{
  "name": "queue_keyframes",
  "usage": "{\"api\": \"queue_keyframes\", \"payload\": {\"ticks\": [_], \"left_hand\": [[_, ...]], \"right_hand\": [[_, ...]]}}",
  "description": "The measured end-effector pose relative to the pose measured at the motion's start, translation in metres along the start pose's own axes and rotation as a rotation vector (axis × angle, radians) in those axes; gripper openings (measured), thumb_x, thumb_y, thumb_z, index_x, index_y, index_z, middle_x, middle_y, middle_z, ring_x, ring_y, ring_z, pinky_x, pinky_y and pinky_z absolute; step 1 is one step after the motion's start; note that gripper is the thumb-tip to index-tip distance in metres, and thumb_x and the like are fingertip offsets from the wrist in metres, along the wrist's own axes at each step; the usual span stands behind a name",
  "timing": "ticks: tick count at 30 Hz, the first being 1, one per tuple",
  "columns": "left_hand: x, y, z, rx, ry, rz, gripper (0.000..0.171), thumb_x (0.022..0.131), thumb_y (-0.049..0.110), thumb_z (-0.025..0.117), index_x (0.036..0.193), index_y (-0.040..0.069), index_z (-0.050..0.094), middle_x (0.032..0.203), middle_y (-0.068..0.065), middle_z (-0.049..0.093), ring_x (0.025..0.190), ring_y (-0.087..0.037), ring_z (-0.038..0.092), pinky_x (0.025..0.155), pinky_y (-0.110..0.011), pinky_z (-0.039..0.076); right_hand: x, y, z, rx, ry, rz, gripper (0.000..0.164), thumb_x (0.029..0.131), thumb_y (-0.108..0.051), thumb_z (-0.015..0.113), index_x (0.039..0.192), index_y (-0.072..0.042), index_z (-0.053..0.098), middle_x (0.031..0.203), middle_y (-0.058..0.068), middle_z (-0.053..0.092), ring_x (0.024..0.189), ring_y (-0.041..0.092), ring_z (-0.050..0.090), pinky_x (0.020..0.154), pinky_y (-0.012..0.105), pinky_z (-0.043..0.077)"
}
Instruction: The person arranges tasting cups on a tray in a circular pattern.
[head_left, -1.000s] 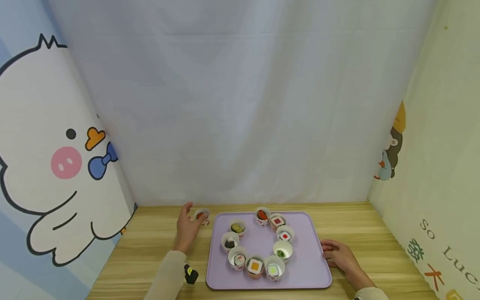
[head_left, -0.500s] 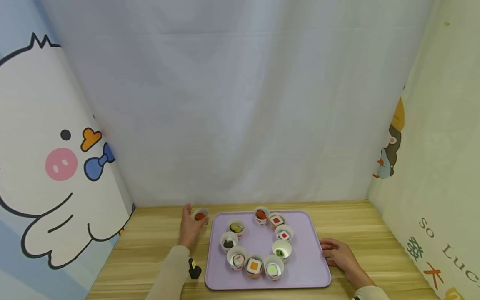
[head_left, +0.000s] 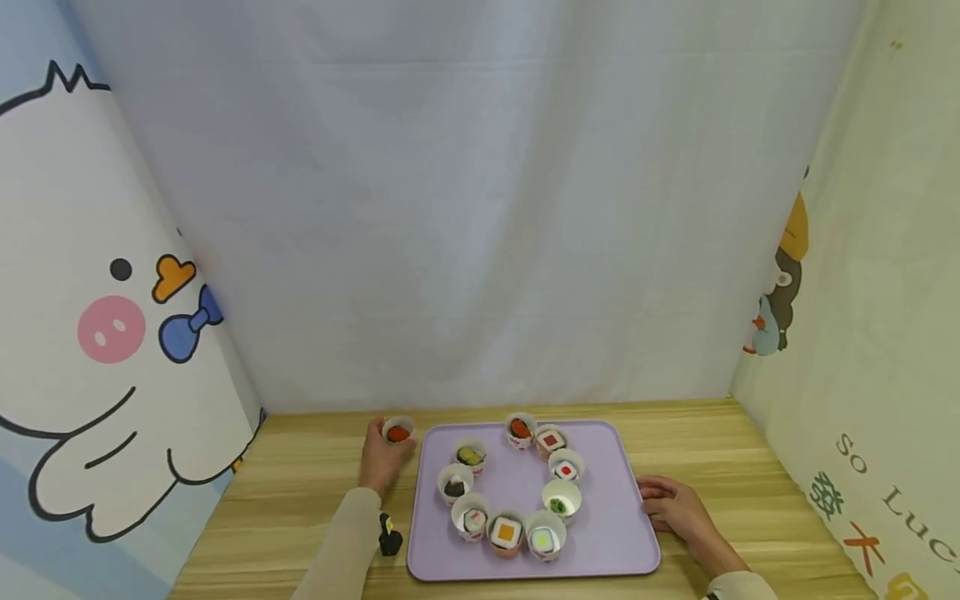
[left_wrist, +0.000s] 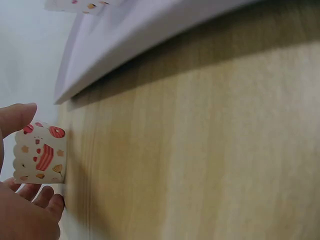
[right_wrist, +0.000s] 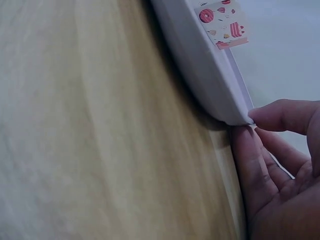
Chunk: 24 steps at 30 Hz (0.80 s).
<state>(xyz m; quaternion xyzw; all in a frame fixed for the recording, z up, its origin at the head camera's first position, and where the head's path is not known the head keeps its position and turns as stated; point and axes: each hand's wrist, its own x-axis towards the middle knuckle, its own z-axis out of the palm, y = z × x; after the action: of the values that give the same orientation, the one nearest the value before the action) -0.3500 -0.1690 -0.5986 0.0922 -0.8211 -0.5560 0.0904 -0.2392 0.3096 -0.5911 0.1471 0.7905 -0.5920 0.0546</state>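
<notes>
My left hand (head_left: pixel 386 457) is round a small paper cup (head_left: pixel 398 431) with a red-orange topped piece inside, on the table left of the tray. In the left wrist view its thumb touches one side of the pastry-printed cup (left_wrist: pixel 41 155), and the fingers are at the opposite side. My right hand (head_left: pixel 675 505) pinches the right edge of the lilac tray (head_left: pixel 615 533); in the right wrist view the thumb lies on the tray rim (right_wrist: pixel 220 95) with fingers under it. Several similar cups stand in a ring on the tray, including one with an orange-centred white piece (head_left: pixel 507 533).
The tray lies on a wood-grain table (head_left: pixel 300 483). A pale curtain (head_left: pixel 480 208) hangs behind the table's back edge, with printed cloth panels at both sides. A small black object (head_left: pixel 389 537) is by the left wrist.
The left hand has closed in round the paper cup, its fingers coming nearer to it. The right hand stays at the tray edge. The head view has shifted slightly.
</notes>
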Motion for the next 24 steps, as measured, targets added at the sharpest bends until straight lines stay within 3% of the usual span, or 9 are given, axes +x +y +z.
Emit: {"api": "queue_keyframes", "payload": {"ticks": [4, 14, 24], "left_hand": [[-0.0011, -0.0031, 0.0007, 0.055, -0.004, 0.007, 0.073, 0.083, 0.016, 0.073, 0.141, -0.004, 0.034, 0.13, -0.031, 0.055, 0.118, -0.042, 0.055, 0.102, -0.053, 0.045], [-0.0024, -0.003, 0.0011, 0.091, 0.006, 0.015, 0.067, 0.084, 0.018, 0.07, 0.139, -0.003, 0.039, 0.128, -0.03, 0.058, 0.117, -0.043, 0.057, 0.098, -0.055, 0.047], [-0.0051, 0.0004, 0.0004, 0.081, 0.027, -0.002, 0.066, 0.085, 0.016, 0.07, 0.14, -0.003, 0.039, 0.131, -0.032, 0.055, 0.12, -0.045, 0.055, 0.1, -0.057, 0.045]], "right_hand": [[-0.0015, -0.0011, -0.0005, 0.004, -0.011, -0.005, 0.054, 0.078, 0.003, 0.068, 0.131, 0.006, 0.056, 0.096, 0.001, 0.066, 0.081, 0.012, 0.062, 0.065, 0.03, 0.057], [-0.0033, -0.0038, -0.0004, -0.001, -0.006, -0.004, 0.056, 0.078, 0.004, 0.068, 0.132, 0.005, 0.055, 0.096, 0.001, 0.067, 0.082, 0.012, 0.061, 0.064, 0.03, 0.056], [0.0003, 0.0009, -0.001, -0.008, -0.002, -0.011, 0.056, 0.076, 0.004, 0.069, 0.131, 0.004, 0.057, 0.094, 0.0, 0.067, 0.081, 0.011, 0.061, 0.063, 0.03, 0.056]]}}
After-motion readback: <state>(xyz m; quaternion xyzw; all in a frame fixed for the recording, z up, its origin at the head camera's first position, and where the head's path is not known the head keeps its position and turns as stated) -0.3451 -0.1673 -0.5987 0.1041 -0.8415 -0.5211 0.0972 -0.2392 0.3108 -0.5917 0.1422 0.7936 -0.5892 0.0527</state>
